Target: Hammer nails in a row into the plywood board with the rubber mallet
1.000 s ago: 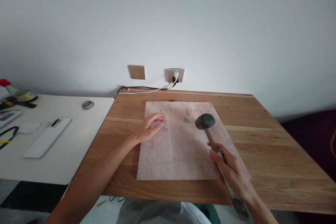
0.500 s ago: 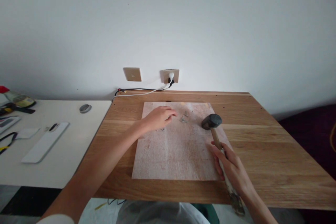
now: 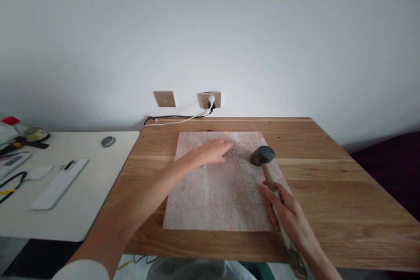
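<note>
My right hand (image 3: 285,208) is wrapped round the handle of a mallet (image 3: 263,155) with a dark head and a worn wooden handle. The mallet's head is over the right side of a pale wooden board (image 3: 216,205). Over the board's far half, my left hand (image 3: 216,151) has its fingers drawn together at a small cluster of metal nails or screws (image 3: 230,154). Whatever lies between those fingertips is too small to make out. Another small metal piece (image 3: 202,166) lies under my left wrist.
The board lies on a wooden table (image 3: 328,201). To the left, a white table (image 3: 75,218) carries a white phone (image 3: 61,183), a round grey tin (image 3: 108,141), a bottle (image 3: 34,133) and tools. Cables (image 3: 177,121) run along the wall to a socket (image 3: 211,99).
My left hand has moved to the right, from beside the metal cluster to right at it. The mallet stays nearly in place in my right hand. The view has tilted up slightly.
</note>
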The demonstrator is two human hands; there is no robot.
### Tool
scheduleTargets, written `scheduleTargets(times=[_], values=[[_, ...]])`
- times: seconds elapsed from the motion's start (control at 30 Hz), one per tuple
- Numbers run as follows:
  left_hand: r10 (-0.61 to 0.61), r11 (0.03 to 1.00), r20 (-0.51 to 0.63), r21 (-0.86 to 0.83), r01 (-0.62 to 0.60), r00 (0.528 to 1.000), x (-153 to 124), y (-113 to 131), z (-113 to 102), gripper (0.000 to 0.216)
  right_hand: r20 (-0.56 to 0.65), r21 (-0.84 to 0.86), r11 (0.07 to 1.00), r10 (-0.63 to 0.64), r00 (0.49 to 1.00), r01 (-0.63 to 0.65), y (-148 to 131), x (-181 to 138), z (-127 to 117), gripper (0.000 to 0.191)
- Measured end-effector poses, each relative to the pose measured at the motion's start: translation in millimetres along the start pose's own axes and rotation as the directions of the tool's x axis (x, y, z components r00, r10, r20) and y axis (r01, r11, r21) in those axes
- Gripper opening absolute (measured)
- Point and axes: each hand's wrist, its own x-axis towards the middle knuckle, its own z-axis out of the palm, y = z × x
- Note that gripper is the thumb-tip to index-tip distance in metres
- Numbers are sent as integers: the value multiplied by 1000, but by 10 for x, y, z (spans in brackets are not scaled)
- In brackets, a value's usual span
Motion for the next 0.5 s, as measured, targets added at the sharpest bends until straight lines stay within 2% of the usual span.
scheduleTargets(times=[0.1, 0.27, 0.37, 0.5], values=[[-40, 998, -26, -40, 39, 999, -88, -68, -125, 25, 6, 2, 1000, -7, 1000, 7, 23, 5, -13, 59], [-160, 945, -141, -308, 110, 977, -365, -357, -318, 27, 11, -13, 1000, -8, 1000, 8, 36, 3, -22, 59], [-222, 893, -201, -434, 116, 954, -600, -472, -325, 24, 9, -18, 1000, -3, 1000, 4, 13, -5, -13, 59], [-227, 854, -213, -512, 90, 950, -857, -411, -229, 19, 8, -12, 1000, 5, 1000, -5, -18, -13, -6, 60]])
